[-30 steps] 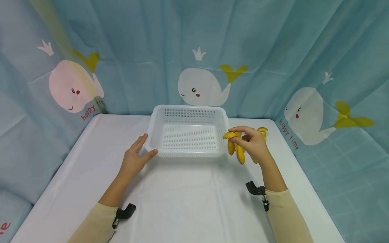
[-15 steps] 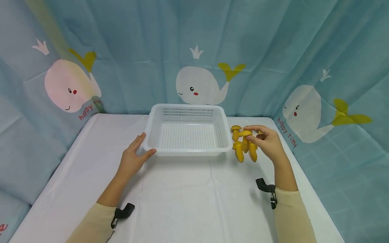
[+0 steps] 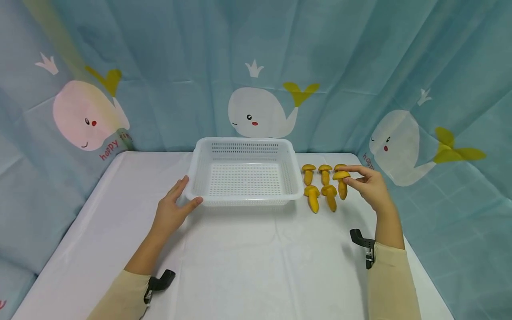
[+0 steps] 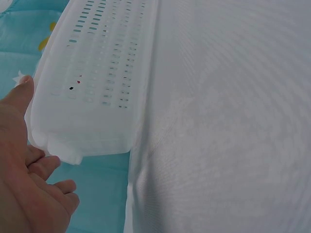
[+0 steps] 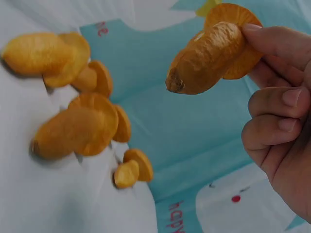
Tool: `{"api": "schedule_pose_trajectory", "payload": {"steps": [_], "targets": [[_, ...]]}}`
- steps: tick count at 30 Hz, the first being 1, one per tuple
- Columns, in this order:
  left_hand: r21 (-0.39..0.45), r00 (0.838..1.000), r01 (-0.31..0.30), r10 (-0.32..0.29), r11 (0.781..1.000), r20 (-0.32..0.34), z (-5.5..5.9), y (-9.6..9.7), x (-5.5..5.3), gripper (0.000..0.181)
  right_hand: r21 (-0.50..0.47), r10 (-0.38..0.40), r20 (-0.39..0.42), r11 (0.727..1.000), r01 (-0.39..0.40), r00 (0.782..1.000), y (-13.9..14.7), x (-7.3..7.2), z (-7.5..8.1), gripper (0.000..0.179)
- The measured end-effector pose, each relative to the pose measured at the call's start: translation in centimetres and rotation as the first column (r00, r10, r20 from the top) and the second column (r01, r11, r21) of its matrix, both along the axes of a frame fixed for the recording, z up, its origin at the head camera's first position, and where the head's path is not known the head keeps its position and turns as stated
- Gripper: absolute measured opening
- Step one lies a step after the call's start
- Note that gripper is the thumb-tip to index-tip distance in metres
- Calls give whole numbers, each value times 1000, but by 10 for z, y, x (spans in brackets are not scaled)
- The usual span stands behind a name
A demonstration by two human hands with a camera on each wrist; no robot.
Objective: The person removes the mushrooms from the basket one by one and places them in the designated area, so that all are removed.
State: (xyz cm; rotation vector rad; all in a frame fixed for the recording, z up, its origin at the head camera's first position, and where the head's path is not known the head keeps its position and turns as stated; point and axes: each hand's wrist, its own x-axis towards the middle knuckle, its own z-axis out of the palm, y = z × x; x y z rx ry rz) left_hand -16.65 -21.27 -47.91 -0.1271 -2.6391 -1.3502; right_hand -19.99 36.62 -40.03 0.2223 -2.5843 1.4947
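Observation:
My right hand (image 3: 372, 186) pinches a yellow toy mushroom (image 3: 342, 190) by its cap, with thumb and index finger. In the right wrist view this mushroom (image 5: 206, 60) is clear of the cloth, and the other fingers are curled beneath. Several similar mushrooms (image 3: 330, 198) lie in two rows just left of that hand; one at the back is partly covered by the hand and the held piece. My left hand (image 3: 170, 213) holds the front left corner of a white perforated plastic basket (image 3: 244, 198), thumb at its front rim and fingers along its left side. Nothing lies in the basket.
A white cloth (image 3: 240, 258) covers the table. Behind and on both sides hangs a blue curtain (image 3: 180, 89) printed with whales, close to the basket's back rim. Black wrist cameras (image 3: 162, 281) are strapped at both sleeves.
My right hand has moved right, away from the basket, still pinching the mushroom, uncovering the rows of mushrooms. The left hand stays at the basket's corner; the head view shifts slightly.

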Motion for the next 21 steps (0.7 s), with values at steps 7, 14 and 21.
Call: {"api": "schedule_pose_trajectory", "payload": {"steps": [7,14,21], "targets": [[-1,1000,-10,10,1000,19,2,1,0,91,74,-98,78,993,92,992,23,-1,-11,44],[0,1000,-9,9,1000,13,1,0,0,91,98,-126,155,989,112,980,37,-7,-29,49],[9,1000,-5,5,1000,17,1,2,1,91,102,-164,219,984,145,962,47,-15,-49,52]]}}
